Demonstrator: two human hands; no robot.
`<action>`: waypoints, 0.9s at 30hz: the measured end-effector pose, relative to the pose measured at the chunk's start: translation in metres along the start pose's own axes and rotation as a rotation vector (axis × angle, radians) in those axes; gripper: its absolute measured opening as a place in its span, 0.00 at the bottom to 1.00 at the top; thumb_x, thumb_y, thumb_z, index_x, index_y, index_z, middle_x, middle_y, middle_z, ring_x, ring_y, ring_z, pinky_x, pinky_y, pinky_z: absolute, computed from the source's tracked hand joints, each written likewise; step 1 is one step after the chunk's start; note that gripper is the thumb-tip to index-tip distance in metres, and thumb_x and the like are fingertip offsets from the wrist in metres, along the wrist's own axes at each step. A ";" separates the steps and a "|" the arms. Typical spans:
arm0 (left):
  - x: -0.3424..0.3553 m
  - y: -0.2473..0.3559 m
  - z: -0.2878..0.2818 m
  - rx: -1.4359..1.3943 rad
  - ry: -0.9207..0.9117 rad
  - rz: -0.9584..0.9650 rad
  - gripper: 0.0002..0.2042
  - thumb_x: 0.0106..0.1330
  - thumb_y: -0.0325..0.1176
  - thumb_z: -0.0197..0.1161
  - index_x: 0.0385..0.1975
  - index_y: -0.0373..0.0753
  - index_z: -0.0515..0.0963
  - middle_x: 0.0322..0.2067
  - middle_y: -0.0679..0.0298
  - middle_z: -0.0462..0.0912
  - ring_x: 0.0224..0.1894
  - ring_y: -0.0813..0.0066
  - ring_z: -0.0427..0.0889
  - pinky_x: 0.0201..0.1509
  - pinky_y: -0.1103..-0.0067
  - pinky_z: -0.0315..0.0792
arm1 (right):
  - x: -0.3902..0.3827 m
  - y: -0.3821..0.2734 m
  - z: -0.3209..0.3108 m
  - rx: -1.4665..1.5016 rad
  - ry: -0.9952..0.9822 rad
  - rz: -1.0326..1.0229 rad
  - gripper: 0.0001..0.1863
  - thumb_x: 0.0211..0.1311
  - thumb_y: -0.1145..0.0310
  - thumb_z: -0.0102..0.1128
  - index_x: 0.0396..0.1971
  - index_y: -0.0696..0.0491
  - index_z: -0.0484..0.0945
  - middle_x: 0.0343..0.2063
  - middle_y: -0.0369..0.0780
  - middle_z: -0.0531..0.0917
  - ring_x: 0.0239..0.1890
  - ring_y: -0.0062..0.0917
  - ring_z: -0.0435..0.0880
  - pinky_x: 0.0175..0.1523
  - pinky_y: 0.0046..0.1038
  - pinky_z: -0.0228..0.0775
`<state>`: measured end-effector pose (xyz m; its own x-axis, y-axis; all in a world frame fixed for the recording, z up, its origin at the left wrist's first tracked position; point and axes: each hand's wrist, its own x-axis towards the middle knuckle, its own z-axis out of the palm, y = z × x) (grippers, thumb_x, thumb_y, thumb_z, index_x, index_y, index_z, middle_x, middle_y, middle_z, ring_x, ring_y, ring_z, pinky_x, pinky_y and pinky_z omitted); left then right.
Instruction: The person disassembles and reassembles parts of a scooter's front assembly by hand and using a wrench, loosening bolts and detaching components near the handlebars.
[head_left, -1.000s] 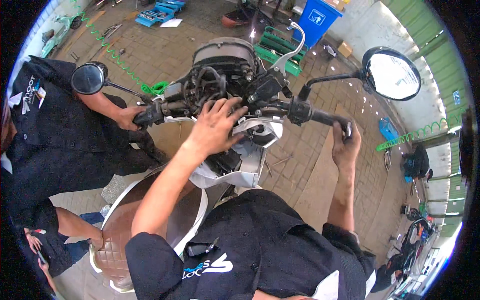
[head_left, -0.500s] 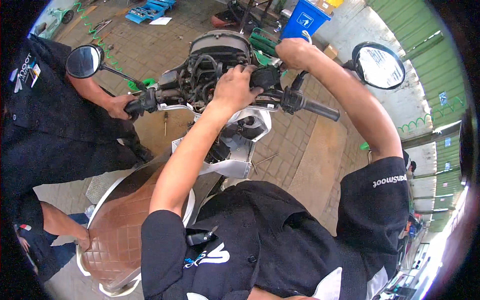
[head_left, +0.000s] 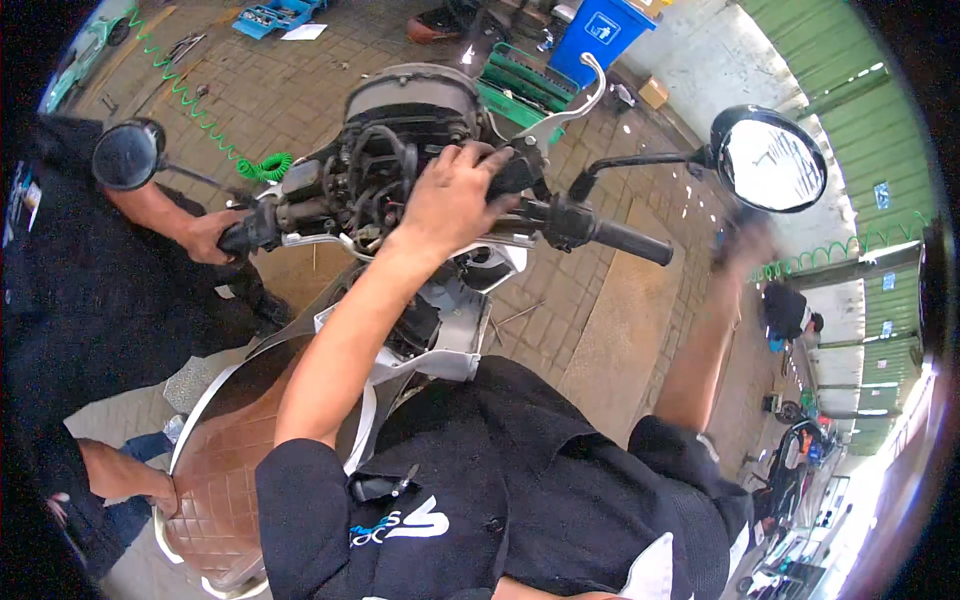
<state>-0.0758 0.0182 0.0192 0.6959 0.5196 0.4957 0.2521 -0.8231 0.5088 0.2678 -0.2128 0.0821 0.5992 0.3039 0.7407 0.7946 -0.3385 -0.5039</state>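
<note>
My left hand [head_left: 450, 200] is closed round a black brake lever housing [head_left: 516, 168] above the scooter's handlebar. A silver brake lever [head_left: 566, 118] sticks out forward from that housing, its curved tip free. Beneath my hand lie exposed cables and the headlight unit [head_left: 412, 95] of the stripped scooter front. Off to the right, beyond the black handlebar grip [head_left: 632, 241], my right hand [head_left: 748, 248] is smeared by motion below the mirror [head_left: 770, 160]. Something dark shows by its fingers, but I cannot make out whether it is held.
At the left a co-worker's hand [head_left: 212, 236] grips the other handlebar end, and another hand [head_left: 160, 490] rests on the brown quilted seat [head_left: 225, 470]. Ahead stand a green toolbox [head_left: 515, 90], a blue bin [head_left: 600, 40] and a coiled green hose [head_left: 265, 167].
My right hand has let go near the brake lever and swung right and back toward me. The silver lever is now exposed. My left hand stays on the housing.
</note>
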 end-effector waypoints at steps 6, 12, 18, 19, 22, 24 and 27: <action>0.002 -0.012 -0.015 0.147 -0.067 0.151 0.25 0.53 0.39 0.64 0.53 0.41 0.71 0.43 0.59 0.74 0.46 0.60 0.73 0.51 0.70 0.67 | 0.046 -0.116 0.144 0.679 -0.954 0.387 0.17 0.62 0.59 0.56 0.44 0.55 0.73 0.31 0.37 0.78 0.31 0.15 0.76 0.27 0.19 0.65; 0.005 -0.019 -0.025 0.253 -0.098 0.231 0.28 0.47 0.37 0.66 0.52 0.41 0.71 0.44 0.62 0.75 0.46 0.63 0.74 0.52 0.71 0.69 | 0.038 -0.109 0.186 0.522 -0.911 -0.008 0.14 0.61 0.58 0.57 0.38 0.54 0.74 0.18 0.32 0.74 0.13 0.15 0.67 0.17 0.20 0.55; 0.014 -0.023 -0.029 0.275 -0.115 0.265 0.28 0.43 0.38 0.68 0.49 0.42 0.73 0.42 0.64 0.75 0.46 0.64 0.73 0.51 0.72 0.69 | 0.017 -0.109 0.170 0.452 -0.777 0.106 0.09 0.64 0.65 0.52 0.39 0.53 0.75 0.16 0.32 0.73 0.11 0.13 0.65 0.13 0.19 0.52; 0.017 -0.024 -0.033 0.249 -0.135 0.256 0.28 0.45 0.40 0.68 0.50 0.44 0.73 0.43 0.63 0.75 0.48 0.64 0.72 0.52 0.71 0.68 | 0.018 -0.105 0.174 0.497 -0.794 0.137 0.09 0.64 0.65 0.53 0.37 0.54 0.74 0.15 0.31 0.71 0.11 0.14 0.64 0.14 0.20 0.52; 0.018 -0.027 -0.031 0.218 -0.144 0.220 0.28 0.47 0.41 0.67 0.52 0.47 0.72 0.44 0.62 0.75 0.49 0.64 0.71 0.53 0.70 0.67 | 0.020 -0.098 0.180 0.516 -0.811 0.160 0.09 0.64 0.64 0.53 0.31 0.55 0.72 0.13 0.31 0.69 0.10 0.15 0.64 0.13 0.21 0.52; 0.017 -0.026 -0.030 0.201 -0.147 0.193 0.28 0.48 0.41 0.67 0.53 0.48 0.71 0.45 0.62 0.74 0.50 0.63 0.71 0.54 0.69 0.67 | 0.021 -0.093 0.185 0.491 -0.810 0.149 0.10 0.64 0.63 0.53 0.29 0.54 0.71 0.13 0.31 0.69 0.10 0.15 0.64 0.12 0.21 0.53; 0.014 -0.022 -0.026 0.153 -0.109 0.191 0.26 0.49 0.42 0.67 0.52 0.49 0.72 0.47 0.62 0.74 0.51 0.63 0.71 0.55 0.69 0.66 | 0.028 -0.073 0.182 0.374 -0.805 0.076 0.09 0.63 0.65 0.52 0.35 0.55 0.69 0.19 0.33 0.72 0.17 0.15 0.67 0.20 0.22 0.60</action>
<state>-0.0894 0.0492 0.0335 0.8069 0.3304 0.4897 0.2019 -0.9333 0.2969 0.2444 -0.0175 0.0592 0.4267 0.8738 0.2333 0.6453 -0.1134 -0.7555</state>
